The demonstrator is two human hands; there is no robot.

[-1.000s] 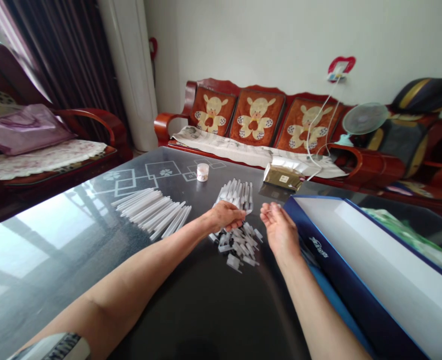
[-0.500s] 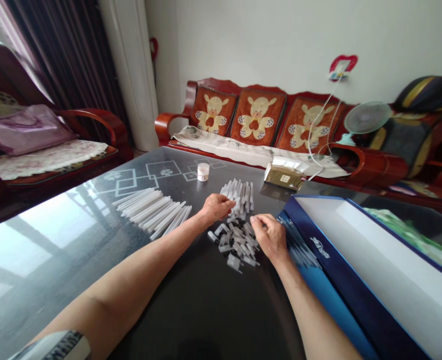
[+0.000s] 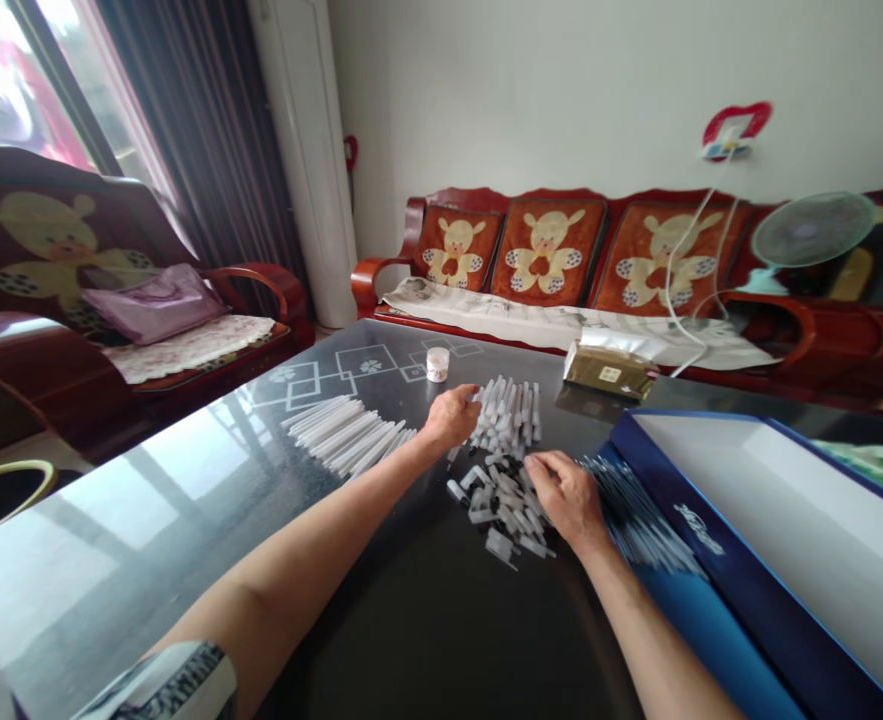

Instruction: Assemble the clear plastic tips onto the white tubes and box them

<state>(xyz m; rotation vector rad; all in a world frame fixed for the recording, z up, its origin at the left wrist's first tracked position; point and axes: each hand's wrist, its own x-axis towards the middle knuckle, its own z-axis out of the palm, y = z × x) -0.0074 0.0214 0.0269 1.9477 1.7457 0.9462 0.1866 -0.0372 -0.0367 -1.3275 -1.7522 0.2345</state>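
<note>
My left hand [image 3: 452, 415] reaches over the table beside a cluster of translucent white pen-like pieces [image 3: 512, 410]. Its index finger points at the cluster's left edge, with the fingers apart and nothing visible in them. Closer to me lies a loose heap of clear plastic caps [image 3: 505, 510], some with black parts. My right hand [image 3: 567, 495] rests at the heap's right side, thumb and fingers pinched together; anything between them is too small or hidden to make out. Left of my left arm lies a fanned row of slim white tubes [image 3: 347, 437].
At right stands a dark blue box [image 3: 681, 500] with a white inside. Thin dark sticks [image 3: 640, 515] lie on a blue surface along its near side. Farther back are a small white cup [image 3: 437, 365] and a tissue pack [image 3: 610, 370] on the glossy black table [image 3: 411, 640].
The view has swung left and up. My left hand's fingers have loosened beside the cluster. My right hand stays pinched by the cap heap.
</note>
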